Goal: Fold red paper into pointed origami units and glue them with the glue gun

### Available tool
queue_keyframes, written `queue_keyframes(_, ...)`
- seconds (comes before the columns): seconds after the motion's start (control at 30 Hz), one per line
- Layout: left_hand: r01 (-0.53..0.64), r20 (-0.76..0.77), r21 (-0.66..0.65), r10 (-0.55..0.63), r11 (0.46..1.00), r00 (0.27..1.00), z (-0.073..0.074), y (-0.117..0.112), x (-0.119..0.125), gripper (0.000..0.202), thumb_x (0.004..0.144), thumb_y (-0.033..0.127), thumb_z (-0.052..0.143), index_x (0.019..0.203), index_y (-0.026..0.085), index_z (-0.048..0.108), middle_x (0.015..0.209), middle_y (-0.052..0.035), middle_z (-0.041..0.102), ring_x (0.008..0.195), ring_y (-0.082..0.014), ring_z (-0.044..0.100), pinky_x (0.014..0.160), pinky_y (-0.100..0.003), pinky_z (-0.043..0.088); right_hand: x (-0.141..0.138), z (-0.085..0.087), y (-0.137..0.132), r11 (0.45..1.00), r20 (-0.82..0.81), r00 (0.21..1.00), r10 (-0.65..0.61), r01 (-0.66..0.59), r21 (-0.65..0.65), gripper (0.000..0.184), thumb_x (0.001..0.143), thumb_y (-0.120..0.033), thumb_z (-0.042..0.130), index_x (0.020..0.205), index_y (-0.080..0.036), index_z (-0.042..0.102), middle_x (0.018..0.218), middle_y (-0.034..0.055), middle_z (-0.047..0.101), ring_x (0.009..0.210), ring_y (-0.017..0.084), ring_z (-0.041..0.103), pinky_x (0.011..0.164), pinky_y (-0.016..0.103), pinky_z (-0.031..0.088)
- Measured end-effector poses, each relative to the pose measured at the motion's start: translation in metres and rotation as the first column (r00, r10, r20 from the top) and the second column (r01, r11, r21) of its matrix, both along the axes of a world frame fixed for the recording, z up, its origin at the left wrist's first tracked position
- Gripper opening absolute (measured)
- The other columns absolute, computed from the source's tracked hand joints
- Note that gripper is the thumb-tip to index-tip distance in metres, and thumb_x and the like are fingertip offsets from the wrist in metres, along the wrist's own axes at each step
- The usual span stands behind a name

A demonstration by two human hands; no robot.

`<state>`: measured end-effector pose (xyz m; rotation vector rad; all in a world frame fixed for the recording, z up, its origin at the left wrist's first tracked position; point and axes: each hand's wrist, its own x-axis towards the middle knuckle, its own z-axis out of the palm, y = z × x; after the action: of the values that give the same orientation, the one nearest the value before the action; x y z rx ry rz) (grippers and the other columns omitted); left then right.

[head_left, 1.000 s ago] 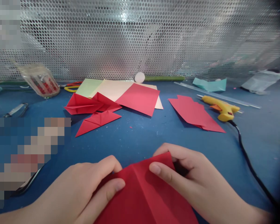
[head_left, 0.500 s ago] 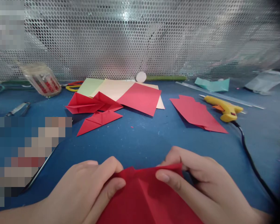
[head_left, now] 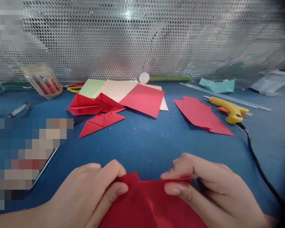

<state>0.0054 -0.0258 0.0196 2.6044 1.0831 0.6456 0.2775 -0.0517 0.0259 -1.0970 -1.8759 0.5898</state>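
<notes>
A creased sheet of red paper (head_left: 142,202) is held low in front of me, its lower part running out of view. My left hand (head_left: 97,186) pinches its upper left edge between thumb and bent fingers. At the upper right edge, my right hand (head_left: 204,186) grips the paper with the thumb below and the index finger above. A crease runs down the middle of the sheet from its top edge. Beyond my hands lie folded red paper pieces (head_left: 102,123) on the blue table (head_left: 133,148).
A flat red sheet (head_left: 144,99) rests on cream and green papers. More red paper (head_left: 201,115) lies right, beside a yellow glue gun (head_left: 230,109) with a black cord. A jar (head_left: 42,82) stands back left, near scissors (head_left: 74,87). Perforated metal (head_left: 142,38) closes off the back.
My right hand has shifted slightly right and down, pulling the paper's right top edge lower and straighter. My left hand has stayed almost still.
</notes>
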Motion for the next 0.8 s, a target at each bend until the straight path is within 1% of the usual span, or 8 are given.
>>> queue_keyframes(0.1, -0.012, 0.044, -0.050, 0.014, 0.999, 0.999, 0.002, 0.000, 0.001, 0.045, 0.126, 0.051, 0.025, 0.098, 0.034, 0.055, 0.074, 0.0164, 0.067, 0.059, -0.0135, 0.064, 0.056, -0.029, 0.042, 0.000, -0.003, -0.002, 1.000, 0.003, 1.000, 0.009, -0.009, 0.015, 0.015, 0.111, -0.040, 0.074, 0.097, -0.035, 0.075, 0.070, -0.0082, 0.076, 0.057, 0.010, 0.071, 0.066, 0.015, 0.062)
queue_keyframes(0.23, -0.029, 0.065, -0.063, 0.033, 0.998, 0.997, 0.003, -0.001, 0.002, 0.048, 0.126, 0.054, 0.027, 0.096, 0.033, 0.058, 0.073, 0.0157, 0.067, 0.059, -0.0134, 0.063, 0.057, -0.029, 0.041, -0.005, -0.007, -0.005, 0.999, -0.098, 0.995, -0.026, 0.030, 0.039, 0.027, 0.114, -0.054, 0.065, 0.096, -0.036, 0.075, 0.069, -0.0061, 0.076, 0.056, 0.012, 0.071, 0.065, 0.017, 0.063)
queue_keyframes(0.33, -0.037, 0.075, -0.107, 0.046, 0.994, 0.996, 0.003, -0.001, 0.001, 0.049, 0.125, 0.055, 0.028, 0.095, 0.033, 0.060, 0.072, 0.0143, 0.069, 0.060, -0.0137, 0.065, 0.057, -0.030, 0.041, -0.008, -0.001, 0.000, 0.994, -0.140, 0.990, -0.019, 0.004, -0.110, 0.032, 0.109, -0.058, 0.072, 0.090, -0.033, 0.077, 0.069, -0.0035, 0.074, 0.056, 0.013, 0.070, 0.056, 0.017, 0.060)
queue_keyframes(0.43, -0.056, 0.083, -0.146, 0.069, 0.988, 0.994, 0.003, -0.001, 0.000, 0.049, 0.124, 0.057, 0.031, 0.094, 0.033, 0.061, 0.074, 0.0141, 0.071, 0.061, -0.0138, 0.066, 0.057, -0.030, 0.042, -0.011, 0.007, 0.007, 0.964, -0.130, 0.991, -0.038, 0.003, -0.266, 0.044, 0.102, -0.062, 0.078, 0.077, -0.027, 0.070, 0.061, -0.0043, 0.066, 0.050, 0.012, 0.059, 0.045, 0.016, 0.049)
queue_keyframes(0.5, -0.067, 0.093, -0.177, 0.084, 0.982, 0.992, 0.003, -0.001, 0.000, 0.048, 0.124, 0.057, 0.032, 0.093, 0.033, 0.060, 0.074, 0.0150, 0.071, 0.061, -0.0133, 0.065, 0.058, -0.029, 0.041, -0.012, 0.011, 0.010, 0.957, -0.084, 0.994, -0.073, 0.046, -0.288, 0.053, 0.103, -0.061, 0.074, 0.067, -0.025, 0.061, 0.057, -0.0049, 0.059, 0.048, 0.010, 0.053, 0.042, 0.016, 0.044)
queue_keyframes(0.6, -0.069, 0.129, -0.221, 0.099, 0.973, 0.987, 0.004, -0.002, 0.001, 0.047, 0.123, 0.058, 0.035, 0.093, 0.034, 0.061, 0.074, 0.0165, 0.070, 0.063, -0.0119, 0.066, 0.059, -0.028, 0.042, -0.012, 0.012, 0.009, 0.965, -0.022, 0.992, -0.128, 0.119, -0.233, 0.057, 0.104, -0.056, 0.070, 0.060, -0.024, 0.053, 0.053, -0.0057, 0.053, 0.046, 0.009, 0.047, 0.041, 0.015, 0.041)
queue_keyframes(0.7, -0.072, 0.156, -0.246, 0.113, 0.967, 0.981, 0.006, -0.002, 0.002, 0.043, 0.122, 0.056, 0.040, 0.094, 0.035, 0.063, 0.074, 0.0177, 0.070, 0.063, -0.0112, 0.065, 0.059, -0.027, 0.041, -0.008, 0.009, 0.006, 0.977, -0.010, 0.991, -0.133, 0.130, -0.169, 0.050, 0.104, -0.048, 0.073, 0.063, -0.024, 0.055, 0.055, -0.0066, 0.058, 0.046, 0.009, 0.051, 0.043, 0.013, 0.045)
queue_keyframes(0.8, -0.065, 0.173, -0.282, 0.118, 0.957, 0.978, 0.008, -0.001, 0.002, 0.038, 0.121, 0.051, 0.046, 0.092, 0.035, 0.064, 0.075, 0.0182, 0.071, 0.063, -0.0106, 0.065, 0.059, -0.026, 0.042, -0.002, 0.004, 0.003, 0.989, 0.005, 0.997, -0.076, 0.076, -0.127, 0.040, 0.105, -0.038, 0.076, 0.071, -0.026, 0.060, 0.061, -0.0083, 0.065, 0.051, 0.008, 0.060, 0.049, 0.012, 0.051)
